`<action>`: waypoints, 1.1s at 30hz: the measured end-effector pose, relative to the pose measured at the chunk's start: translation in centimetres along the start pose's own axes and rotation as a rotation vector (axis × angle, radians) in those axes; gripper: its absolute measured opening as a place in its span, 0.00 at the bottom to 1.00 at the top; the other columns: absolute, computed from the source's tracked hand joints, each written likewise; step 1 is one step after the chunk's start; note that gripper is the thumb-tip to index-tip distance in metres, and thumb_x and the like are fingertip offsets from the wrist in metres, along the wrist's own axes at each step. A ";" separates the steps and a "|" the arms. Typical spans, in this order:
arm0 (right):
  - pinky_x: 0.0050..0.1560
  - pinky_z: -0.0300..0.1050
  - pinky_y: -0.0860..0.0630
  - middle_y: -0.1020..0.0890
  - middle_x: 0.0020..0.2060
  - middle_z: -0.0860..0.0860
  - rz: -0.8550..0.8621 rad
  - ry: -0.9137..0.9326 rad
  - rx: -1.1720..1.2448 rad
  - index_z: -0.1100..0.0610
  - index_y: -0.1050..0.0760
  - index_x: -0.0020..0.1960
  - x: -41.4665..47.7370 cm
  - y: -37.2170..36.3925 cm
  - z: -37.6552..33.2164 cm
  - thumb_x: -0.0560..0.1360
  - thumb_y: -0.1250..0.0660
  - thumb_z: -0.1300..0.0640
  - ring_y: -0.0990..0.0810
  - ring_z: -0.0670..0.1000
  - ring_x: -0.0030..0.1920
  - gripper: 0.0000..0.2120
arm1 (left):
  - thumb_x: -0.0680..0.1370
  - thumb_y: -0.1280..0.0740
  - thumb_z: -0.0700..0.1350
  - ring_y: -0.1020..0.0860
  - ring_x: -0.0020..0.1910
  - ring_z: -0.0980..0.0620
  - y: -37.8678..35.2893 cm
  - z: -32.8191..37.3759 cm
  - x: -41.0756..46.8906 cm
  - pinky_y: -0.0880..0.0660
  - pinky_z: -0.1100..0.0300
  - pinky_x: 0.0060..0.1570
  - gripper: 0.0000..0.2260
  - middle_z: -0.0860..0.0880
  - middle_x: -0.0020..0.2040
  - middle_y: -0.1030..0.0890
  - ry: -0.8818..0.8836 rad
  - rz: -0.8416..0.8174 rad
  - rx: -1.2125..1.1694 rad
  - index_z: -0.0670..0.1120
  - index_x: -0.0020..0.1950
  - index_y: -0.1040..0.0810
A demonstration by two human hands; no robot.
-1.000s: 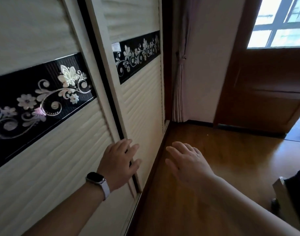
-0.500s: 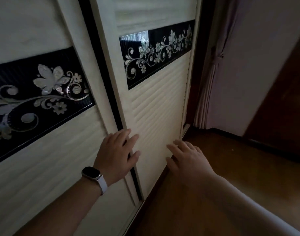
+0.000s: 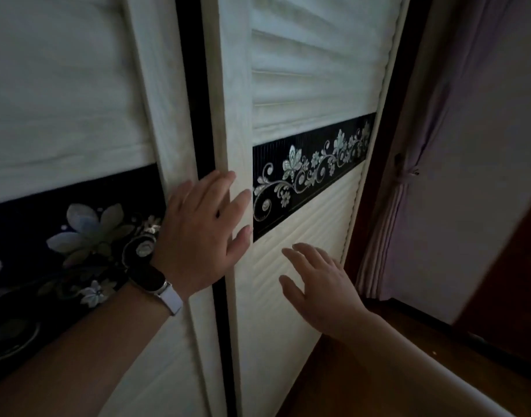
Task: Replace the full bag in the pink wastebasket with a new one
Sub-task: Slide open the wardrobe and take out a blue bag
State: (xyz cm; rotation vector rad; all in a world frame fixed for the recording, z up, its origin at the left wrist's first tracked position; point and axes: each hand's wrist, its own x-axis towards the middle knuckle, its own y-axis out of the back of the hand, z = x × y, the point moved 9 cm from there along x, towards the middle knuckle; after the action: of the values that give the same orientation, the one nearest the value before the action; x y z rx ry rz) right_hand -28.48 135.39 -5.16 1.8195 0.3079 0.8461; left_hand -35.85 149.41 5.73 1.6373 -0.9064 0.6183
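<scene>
Neither the pink wastebasket nor any bag is in view. I face a cream sliding wardrobe with black floral bands. My left hand [image 3: 202, 233], with a watch on the wrist, lies flat with fingers spread across the dark gap between the left door [image 3: 62, 94] and the frame of the right door [image 3: 315, 70]. My right hand [image 3: 321, 281] hovers open in front of the lower ribbed panel of the right door; whether it touches the panel I cannot tell. Both hands hold nothing.
A tied-back pale curtain [image 3: 393, 242] hangs right of the wardrobe against a light wall [image 3: 484, 176]. Brown wooden floor [image 3: 363, 380] lies at the lower right, with a dark wooden door edge [image 3: 517, 281] at the far right.
The view has swung up and closer to the wardrobe. My left hand has risen along the door edge to the floral band. My right hand has lifted from floor level to the right door's panel.
</scene>
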 end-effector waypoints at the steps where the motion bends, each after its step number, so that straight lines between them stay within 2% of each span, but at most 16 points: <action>1: 0.71 0.46 0.46 0.38 0.74 0.46 0.036 0.020 0.015 0.45 0.45 0.75 1.1 0.3 -0.4 0.79 0.49 0.38 0.42 0.48 0.74 0.27 | 0.77 0.35 0.52 0.30 0.68 0.38 0.7 -0.5 1.1 0.34 0.39 0.62 0.20 0.39 0.68 0.27 -0.002 0.026 0.029 0.44 0.65 0.25; 3: 0.71 0.45 0.46 0.38 0.74 0.47 0.111 0.072 0.045 0.47 0.44 0.75 3.1 0.9 -1.4 0.79 0.48 0.38 0.41 0.49 0.73 0.28 | 0.76 0.35 0.52 0.31 0.69 0.39 2.2 -1.1 3.0 0.34 0.39 0.63 0.20 0.39 0.68 0.27 -0.007 0.079 0.074 0.44 0.65 0.24; 7: 0.71 0.49 0.38 0.33 0.72 0.52 0.319 0.217 0.162 0.52 0.39 0.74 6.6 3.0 -3.5 0.78 0.43 0.41 0.36 0.52 0.72 0.28 | 0.76 0.35 0.51 0.30 0.68 0.39 5.4 -1.5 6.3 0.33 0.39 0.63 0.19 0.39 0.68 0.26 -0.035 0.206 0.164 0.43 0.63 0.23; 10: 0.70 0.53 0.36 0.34 0.72 0.56 0.453 0.313 0.254 0.55 0.38 0.73 8.4 4.2 -4.6 0.78 0.39 0.44 0.35 0.55 0.72 0.28 | 0.76 0.36 0.51 0.30 0.69 0.39 6.5 -2.2 8.8 0.34 0.40 0.64 0.19 0.39 0.68 0.27 -0.031 0.238 0.254 0.44 0.63 0.23; 14: 0.70 0.55 0.36 0.37 0.73 0.59 0.580 0.377 0.325 0.56 0.40 0.74 9.8 4.5 -5.4 0.77 0.39 0.43 0.36 0.59 0.73 0.30 | 0.75 0.36 0.51 0.31 0.69 0.38 6.5 -2.8 11.5 0.34 0.40 0.63 0.20 0.38 0.70 0.28 -0.019 0.250 0.347 0.43 0.64 0.24; 17: 0.70 0.58 0.36 0.38 0.73 0.61 0.631 0.399 0.355 0.58 0.41 0.73 10.4 3.7 -5.9 0.76 0.39 0.39 0.38 0.60 0.73 0.34 | 0.74 0.36 0.50 0.33 0.71 0.36 5.6 -3.0 13.2 0.35 0.39 0.64 0.21 0.38 0.72 0.31 0.010 0.250 0.402 0.43 0.64 0.24; 22: 0.69 0.61 0.36 0.35 0.71 0.62 0.750 0.434 0.327 0.59 0.40 0.72 10.9 2.7 -5.9 0.67 0.29 0.42 0.37 0.62 0.73 0.41 | 0.74 0.38 0.50 0.35 0.72 0.34 4.4 -2.8 13.7 0.36 0.38 0.65 0.20 0.37 0.73 0.33 0.024 0.254 0.467 0.42 0.63 0.24; 27: 0.69 0.60 0.36 0.36 0.71 0.62 0.833 0.474 0.343 0.59 0.38 0.70 11.7 2.4 -4.6 0.68 0.32 0.41 0.37 0.61 0.72 0.38 | 0.74 0.37 0.50 0.36 0.72 0.32 3.2 -2.5 14.5 0.35 0.37 0.65 0.21 0.37 0.73 0.33 0.028 0.247 0.479 0.42 0.64 0.24; 33: 0.68 0.62 0.36 0.36 0.71 0.62 0.849 0.466 0.354 0.59 0.38 0.70 13.6 1.8 -1.7 0.69 0.35 0.40 0.38 0.61 0.73 0.37 | 0.72 0.36 0.50 0.37 0.72 0.33 0.3 -1.9 16.5 0.36 0.37 0.65 0.22 0.37 0.74 0.34 0.049 0.234 0.445 0.43 0.64 0.24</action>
State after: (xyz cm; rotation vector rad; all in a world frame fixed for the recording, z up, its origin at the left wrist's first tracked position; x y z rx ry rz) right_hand -20.20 143.61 2.23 2.0744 -0.0559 1.9169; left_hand -26.63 147.19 19.34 1.9099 -0.9798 1.0770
